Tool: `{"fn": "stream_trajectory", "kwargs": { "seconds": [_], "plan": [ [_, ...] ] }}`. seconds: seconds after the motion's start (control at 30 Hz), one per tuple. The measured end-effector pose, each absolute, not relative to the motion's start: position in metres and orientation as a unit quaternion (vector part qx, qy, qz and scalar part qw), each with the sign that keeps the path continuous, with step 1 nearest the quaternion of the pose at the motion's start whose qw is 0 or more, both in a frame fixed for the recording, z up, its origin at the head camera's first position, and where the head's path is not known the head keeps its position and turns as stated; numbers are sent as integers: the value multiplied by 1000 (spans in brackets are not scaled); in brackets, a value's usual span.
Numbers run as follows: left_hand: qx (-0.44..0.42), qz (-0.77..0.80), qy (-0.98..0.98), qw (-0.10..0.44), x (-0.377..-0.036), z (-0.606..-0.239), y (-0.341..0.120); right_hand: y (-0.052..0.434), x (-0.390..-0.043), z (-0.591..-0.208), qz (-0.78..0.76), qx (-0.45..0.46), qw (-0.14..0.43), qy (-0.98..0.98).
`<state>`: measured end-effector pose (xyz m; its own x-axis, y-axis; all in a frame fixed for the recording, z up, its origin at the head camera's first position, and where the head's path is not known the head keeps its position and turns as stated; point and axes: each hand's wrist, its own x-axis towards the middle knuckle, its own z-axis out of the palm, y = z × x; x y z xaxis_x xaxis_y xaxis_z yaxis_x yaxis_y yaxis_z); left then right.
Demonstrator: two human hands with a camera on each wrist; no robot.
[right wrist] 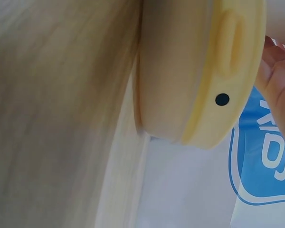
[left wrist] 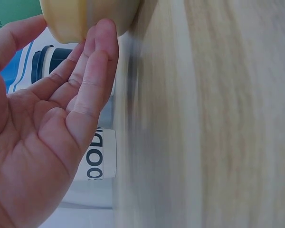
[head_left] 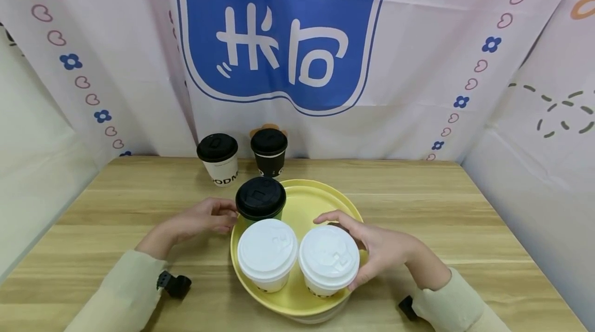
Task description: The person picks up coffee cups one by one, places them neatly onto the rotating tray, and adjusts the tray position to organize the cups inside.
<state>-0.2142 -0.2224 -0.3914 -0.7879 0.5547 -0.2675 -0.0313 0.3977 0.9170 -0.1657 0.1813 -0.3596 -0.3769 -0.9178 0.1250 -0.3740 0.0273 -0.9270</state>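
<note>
A round yellow tray (head_left: 325,198) on a wooden table (head_left: 418,203) carries three cups. At its back left stands a green cup with a black lid (head_left: 260,198). Two white-lidded cups stand in front, one on the left (head_left: 267,252) and one on the right (head_left: 328,258). My right hand (head_left: 344,249) curls round the right white-lidded cup, thumb over its far edge. My left hand (head_left: 228,217) lies relaxed at the tray's left rim beside the green cup. In the left wrist view its straight fingertips (left wrist: 102,33) touch the tray rim (left wrist: 71,19). The right wrist view shows the tray's underside (right wrist: 180,71) and my right hand (right wrist: 278,76).
Behind the tray stand a white cup with a black lid (head_left: 217,159) and a black cup with a black lid (head_left: 269,152), close to a printed cloth backdrop (head_left: 279,37). Cloth walls close in the table's left and right sides.
</note>
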Motion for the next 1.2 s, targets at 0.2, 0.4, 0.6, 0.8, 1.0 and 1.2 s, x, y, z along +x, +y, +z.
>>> {"fn": "stream_trajectory", "kwargs": {
  "seconds": [0.2, 0.4, 0.6, 0.8, 1.0, 1.2],
  "plan": [
    [164, 524, 788, 279, -214, -392, -222, 191, -168, -353, -491, -483, 294, 663],
    [169, 527, 785, 278, -214, -392, -222, 212, -172, -338, -481, -458, 242, 707],
    [168, 530, 783, 277, -212, -391, -222, 232, -183, -338, -500, -424, 179, 734],
    [159, 527, 787, 279, -212, -391, -221, 246, -194, -341, -514, -393, 155, 747],
    [166, 524, 787, 279, -212, -390, -222, 256, -206, -345, -515, -336, 150, 774],
    [166, 520, 790, 281, -213, -391, -223, 259, -225, -356, -532, -219, 191, 796]
  ]
}}
